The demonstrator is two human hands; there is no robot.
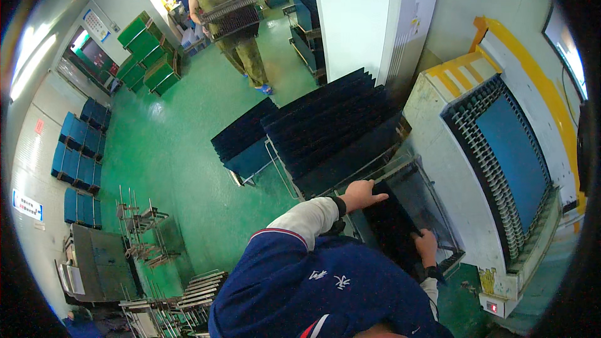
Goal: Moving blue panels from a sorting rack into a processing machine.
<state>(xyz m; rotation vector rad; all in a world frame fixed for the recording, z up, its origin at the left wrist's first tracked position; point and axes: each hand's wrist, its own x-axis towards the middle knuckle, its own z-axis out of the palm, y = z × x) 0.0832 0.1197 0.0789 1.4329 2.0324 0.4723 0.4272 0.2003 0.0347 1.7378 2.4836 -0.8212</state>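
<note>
A dark, thin panel (391, 225) lies in front of me, over a metal wire rack (441, 213). My left hand (362, 196) is closed on the panel's far left edge, with the thumb along its top. On the panel's right side, my right hand (427, 247) grips the edge near its corner. The undersides of both hands are hidden. Just beyond my left hand stands a rack packed with upright dark panels (332, 131).
At right is a machine with a roller conveyor (488, 169) bearing a blue panel (514, 156). A smaller panel rack (247, 141) stands farther left. Across the green floor, a person (228, 25) carries a rack. Green crates (150, 56) and metal stands (147, 228) are on the left.
</note>
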